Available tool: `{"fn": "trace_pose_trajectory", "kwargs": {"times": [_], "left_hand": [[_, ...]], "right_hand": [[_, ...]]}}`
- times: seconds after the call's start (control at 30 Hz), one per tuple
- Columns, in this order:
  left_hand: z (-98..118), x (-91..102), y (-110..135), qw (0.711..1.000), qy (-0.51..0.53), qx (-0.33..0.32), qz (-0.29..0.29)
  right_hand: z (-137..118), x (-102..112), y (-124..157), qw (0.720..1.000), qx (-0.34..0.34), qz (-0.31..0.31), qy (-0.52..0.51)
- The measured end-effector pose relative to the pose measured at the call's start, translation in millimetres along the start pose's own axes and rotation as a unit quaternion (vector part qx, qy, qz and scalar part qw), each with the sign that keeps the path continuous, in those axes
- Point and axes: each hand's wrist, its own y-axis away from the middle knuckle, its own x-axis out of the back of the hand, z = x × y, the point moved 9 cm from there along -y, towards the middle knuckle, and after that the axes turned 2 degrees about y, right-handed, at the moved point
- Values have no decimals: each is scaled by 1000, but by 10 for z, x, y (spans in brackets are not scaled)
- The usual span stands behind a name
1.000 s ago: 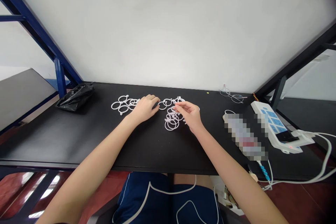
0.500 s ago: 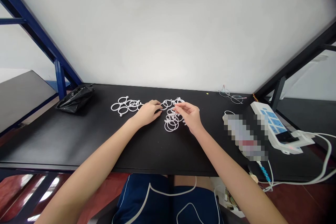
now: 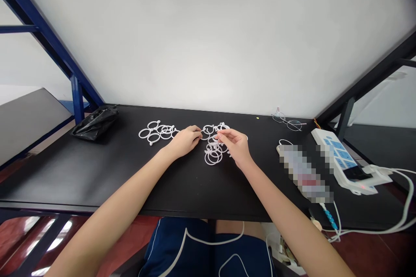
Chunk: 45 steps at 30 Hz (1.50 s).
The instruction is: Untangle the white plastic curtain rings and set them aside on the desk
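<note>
White plastic rings with small knobs or eyelets, likely curtain rings, lie on a black desk (image 3: 182,186). My left hand (image 3: 186,142) is closed, thumb and fingertips at the edge of a white ring (image 3: 204,138). Just to its right, my right hand (image 3: 235,143) pinches at the same group of rings, its thumb and forefinger together; what exactly sits between them is partly hidden. Under and in front of my right hand lies a loose pile of rings (image 3: 213,163). Another ring cluster (image 3: 154,138) rests left of my left hand.
A crumpled black plastic bag (image 3: 95,124) lies at the back left. On the right are eyeglasses (image 3: 294,125), a blurred phone (image 3: 303,173) on a cable, and a white power strip (image 3: 344,160) with a plugged-in charger. A white wall rises behind the desk.
My left hand's fingers have shifted slightly at the ring between my hands. My right hand keeps its pinch in nearly the same place. The whole view has moved slightly.
</note>
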Motion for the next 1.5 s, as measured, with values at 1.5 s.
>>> {"fn": "trace_pose_trajectory", "kwargs": {"times": [1.5], "left_hand": [[428,457,134,964,66,-141,217]], "right_hand": [[32,-66,5,999,-2,-35,16]]}}
